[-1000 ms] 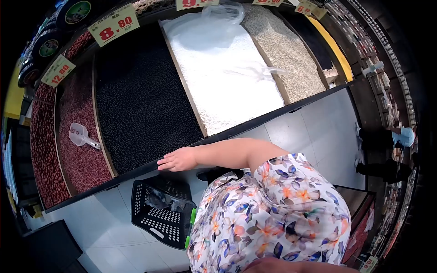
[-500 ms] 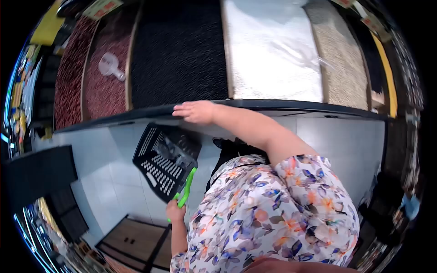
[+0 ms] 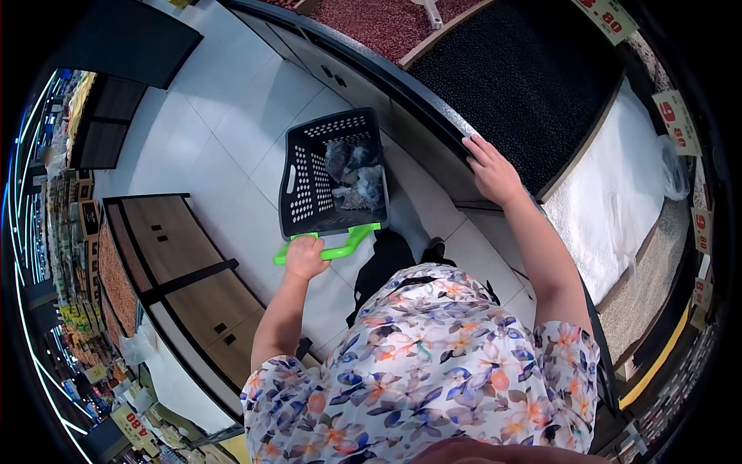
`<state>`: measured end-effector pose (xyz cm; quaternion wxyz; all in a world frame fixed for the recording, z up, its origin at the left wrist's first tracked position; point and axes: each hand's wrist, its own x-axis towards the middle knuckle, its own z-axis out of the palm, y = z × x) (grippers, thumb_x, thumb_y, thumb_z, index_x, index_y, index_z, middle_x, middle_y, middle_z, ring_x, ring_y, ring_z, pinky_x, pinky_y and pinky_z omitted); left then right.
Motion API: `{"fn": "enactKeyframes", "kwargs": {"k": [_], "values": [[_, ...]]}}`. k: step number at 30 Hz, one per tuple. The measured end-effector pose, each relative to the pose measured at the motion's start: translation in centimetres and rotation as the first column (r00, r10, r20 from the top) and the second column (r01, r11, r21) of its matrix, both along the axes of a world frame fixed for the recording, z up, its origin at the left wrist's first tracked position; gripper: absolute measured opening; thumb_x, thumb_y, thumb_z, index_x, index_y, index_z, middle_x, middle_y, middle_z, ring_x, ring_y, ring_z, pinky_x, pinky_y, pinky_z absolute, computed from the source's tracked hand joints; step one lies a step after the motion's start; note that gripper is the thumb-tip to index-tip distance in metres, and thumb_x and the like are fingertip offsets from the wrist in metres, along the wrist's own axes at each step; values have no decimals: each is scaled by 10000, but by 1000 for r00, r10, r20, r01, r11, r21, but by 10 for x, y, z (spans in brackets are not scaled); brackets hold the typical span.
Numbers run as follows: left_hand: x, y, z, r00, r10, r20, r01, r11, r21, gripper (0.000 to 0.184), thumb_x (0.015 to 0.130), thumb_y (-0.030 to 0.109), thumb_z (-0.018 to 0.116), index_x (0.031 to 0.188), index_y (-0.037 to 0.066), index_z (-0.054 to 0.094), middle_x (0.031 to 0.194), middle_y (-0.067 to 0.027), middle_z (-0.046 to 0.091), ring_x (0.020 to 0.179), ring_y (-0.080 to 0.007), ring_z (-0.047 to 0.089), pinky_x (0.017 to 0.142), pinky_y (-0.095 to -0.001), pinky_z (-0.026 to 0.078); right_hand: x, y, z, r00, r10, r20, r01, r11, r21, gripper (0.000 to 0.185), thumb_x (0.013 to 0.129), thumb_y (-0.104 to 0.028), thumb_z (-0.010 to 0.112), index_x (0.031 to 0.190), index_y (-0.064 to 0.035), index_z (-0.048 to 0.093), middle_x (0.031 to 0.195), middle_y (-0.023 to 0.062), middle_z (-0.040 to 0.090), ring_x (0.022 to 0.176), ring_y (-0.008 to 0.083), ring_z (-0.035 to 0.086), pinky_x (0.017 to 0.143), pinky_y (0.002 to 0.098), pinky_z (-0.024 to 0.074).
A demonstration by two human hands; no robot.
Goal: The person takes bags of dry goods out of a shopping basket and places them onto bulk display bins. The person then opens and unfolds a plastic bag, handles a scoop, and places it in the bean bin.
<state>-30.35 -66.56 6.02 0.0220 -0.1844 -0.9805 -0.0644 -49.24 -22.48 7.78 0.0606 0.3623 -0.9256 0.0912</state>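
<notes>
My left hand [image 3: 307, 257] is wrapped round the green handle [image 3: 349, 246] of a black shopping basket [image 3: 305, 166]. Inside the basket lie clear plastic bags [image 3: 363, 185] whose contents I cannot make out. On the right, my right hand [image 3: 494, 172] rests at the dark edge of the bulk counter, fingers stretched out, holding nothing. Beside it is a bin of black beans [image 3: 510, 85]. White grains [image 3: 599, 209] fill the bin past it, and a scoop [image 3: 430, 11] lies on the red beans [image 3: 371, 25].
A wooden cabinet [image 3: 174, 247] with goods on top stands at the left. Pale floor tiles [image 3: 224, 131] run between it and the counter [image 3: 421, 104]. A dark box-shaped unit [image 3: 124, 39] is at the upper left. Price signs [image 3: 676, 122] line the right side.
The view has swung left, bringing the basket to the middle and the left cabinet into view. My left hand, out of view at first, now shows on the handle. My right hand stays by the counter edge.
</notes>
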Motion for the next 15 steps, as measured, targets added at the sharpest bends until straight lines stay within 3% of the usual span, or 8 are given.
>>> {"fn": "enactKeyframes", "kwargs": {"k": [3, 15], "values": [[0, 3, -2, 1000, -28, -10, 28, 999, 41, 237, 556, 236, 691, 616, 98, 508, 628, -79, 517, 593, -271, 557, 565, -401, 455, 1, 5, 2, 1000, -3, -28, 2, 1000, -12, 278, 704, -34, 553, 968, -13, 635, 1388, 77, 384, 1314, 239, 322, 1079, 368, 303], [8, -79, 9, 973, -76, 220, 86, 996, -34, 224, 531, 247, 697, 615, 111, 540, 572, -70, 575, 518, -251, 589, 497, -381, 466, 14, 6, 24, 1000, 12, -2, -12, 998, 61, 277, 671, -42, 584, 939, -18, 648, 1352, 87, 422, 1282, 272, 367, 1046, 377, 351]]}}
